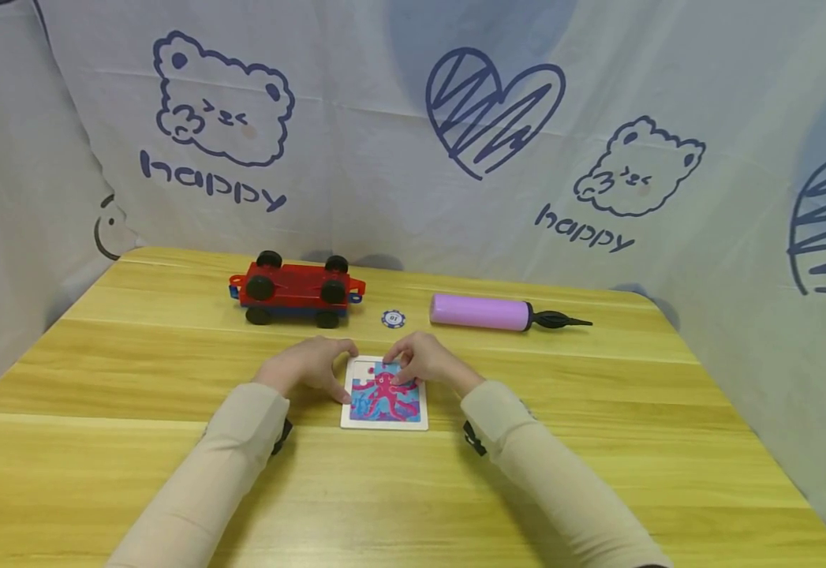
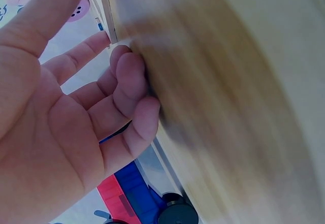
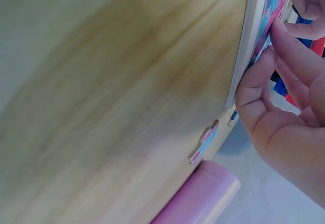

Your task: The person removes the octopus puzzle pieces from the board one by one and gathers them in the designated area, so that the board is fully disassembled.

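A small jigsaw puzzle [image 1: 385,406] with a pink octopus on blue lies on the table in a white frame [image 1: 384,427]. White backing shows at its upper left. My left hand [image 1: 306,367] holds the frame's left side, thumb on the left edge and index finger at the far left corner. Over the upper right of the puzzle, my right hand [image 1: 427,364] pinches a puzzle piece with curled thumb and index finger; they partly cover it. In the right wrist view a loose puzzle piece [image 3: 204,142] lies beyond the frame.
Behind the left hand, a red and blue toy wagon [image 1: 295,288] lies with black wheels upward. A poker chip [image 1: 394,319] sits right of it. Farther right lies a purple hand pump [image 1: 480,312] with a black nozzle. A printed white cloth [image 1: 377,158] hangs behind the table.
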A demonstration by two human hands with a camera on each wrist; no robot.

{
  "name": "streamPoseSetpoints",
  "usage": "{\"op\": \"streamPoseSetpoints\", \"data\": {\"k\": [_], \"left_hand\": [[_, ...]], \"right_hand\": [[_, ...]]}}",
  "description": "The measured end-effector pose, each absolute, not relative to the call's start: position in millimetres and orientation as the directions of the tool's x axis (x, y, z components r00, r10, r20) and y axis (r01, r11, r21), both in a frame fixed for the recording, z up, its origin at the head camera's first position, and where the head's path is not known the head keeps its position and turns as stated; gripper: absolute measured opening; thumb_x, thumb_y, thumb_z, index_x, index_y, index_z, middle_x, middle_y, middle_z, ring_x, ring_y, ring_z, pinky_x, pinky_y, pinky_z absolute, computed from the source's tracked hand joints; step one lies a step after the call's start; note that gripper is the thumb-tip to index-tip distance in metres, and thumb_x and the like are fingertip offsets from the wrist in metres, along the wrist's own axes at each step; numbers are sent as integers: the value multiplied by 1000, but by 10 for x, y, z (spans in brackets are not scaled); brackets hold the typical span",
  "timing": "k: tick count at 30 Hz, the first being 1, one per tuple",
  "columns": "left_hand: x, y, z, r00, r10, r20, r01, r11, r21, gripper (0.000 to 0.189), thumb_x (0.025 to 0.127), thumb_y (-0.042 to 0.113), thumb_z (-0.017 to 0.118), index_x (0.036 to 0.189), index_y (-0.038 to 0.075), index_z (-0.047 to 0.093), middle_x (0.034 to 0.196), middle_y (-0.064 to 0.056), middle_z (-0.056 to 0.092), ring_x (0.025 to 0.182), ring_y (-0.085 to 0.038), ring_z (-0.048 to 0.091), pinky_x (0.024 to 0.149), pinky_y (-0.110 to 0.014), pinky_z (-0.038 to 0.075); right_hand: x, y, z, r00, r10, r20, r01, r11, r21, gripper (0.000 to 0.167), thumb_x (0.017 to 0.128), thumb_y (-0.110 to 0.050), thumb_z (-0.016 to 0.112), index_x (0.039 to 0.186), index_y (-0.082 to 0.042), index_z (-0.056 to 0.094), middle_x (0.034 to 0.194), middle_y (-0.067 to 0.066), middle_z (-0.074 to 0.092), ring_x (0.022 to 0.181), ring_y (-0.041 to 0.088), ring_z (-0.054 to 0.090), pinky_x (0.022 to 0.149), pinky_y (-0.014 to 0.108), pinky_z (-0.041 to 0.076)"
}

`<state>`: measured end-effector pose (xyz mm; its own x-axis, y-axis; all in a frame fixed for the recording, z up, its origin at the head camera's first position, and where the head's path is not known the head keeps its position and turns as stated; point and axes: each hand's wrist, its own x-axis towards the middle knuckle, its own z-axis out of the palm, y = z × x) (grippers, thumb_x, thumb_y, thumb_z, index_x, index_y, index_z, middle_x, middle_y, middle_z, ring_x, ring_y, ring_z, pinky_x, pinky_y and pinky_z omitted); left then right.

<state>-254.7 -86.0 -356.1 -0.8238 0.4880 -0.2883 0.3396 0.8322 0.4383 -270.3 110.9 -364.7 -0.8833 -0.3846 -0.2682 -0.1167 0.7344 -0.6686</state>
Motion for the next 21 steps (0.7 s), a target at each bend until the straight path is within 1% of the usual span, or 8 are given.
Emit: {"op": "streamPoseSetpoints", "data": {"k": [5, 12, 17, 21], "left_hand": [[-2544, -859, -3552, -823, 485, -294, 332, 833, 443, 64, 68, 33, 77, 122, 11, 49, 121, -14, 49, 109, -31, 43, 93, -50, 32], [-2544, -862, -3548, -825, 489, -282, 345, 832, 434, 64, 69, 32, 77, 122, 11, 49, 121, -14, 49, 108, -31, 44, 94, -48, 33], [-2546, -865, -3555, -825, 493, -277, 349, 829, 437, 64, 69, 31, 77, 122, 11, 49, 122, -14, 49, 109, -31, 44, 94, -48, 32], [-2548, -865, -3554, -825, 490, -282, 343, 830, 439, 64, 69, 32, 77, 122, 11, 49, 122, -14, 49, 109, -31, 44, 94, -48, 33]], "right_hand": [[-2709, 1103, -3639, -877, -391, -279, -124, 747, -653, 33, 72, 0, 72, 105, -6, 66, 63, 3, 49, 49, 11, 41, 43, 18, 36], [-2712, 1099, -3643, -883, -388, -265, -148, 764, -628, 29, 72, 0, 72, 100, -6, 69, 67, 3, 52, 56, 12, 44, 46, 19, 41], [-2705, 1098, -3639, -880, -399, -258, -158, 758, -633, 27, 72, 0, 72, 99, -5, 69, 67, 3, 51, 57, 12, 44, 47, 19, 40], [-2699, 1098, -3638, -880, -391, -269, -138, 754, -642, 27, 73, 0, 72, 99, -6, 69, 68, 3, 51, 57, 12, 43, 47, 19, 38]]}}
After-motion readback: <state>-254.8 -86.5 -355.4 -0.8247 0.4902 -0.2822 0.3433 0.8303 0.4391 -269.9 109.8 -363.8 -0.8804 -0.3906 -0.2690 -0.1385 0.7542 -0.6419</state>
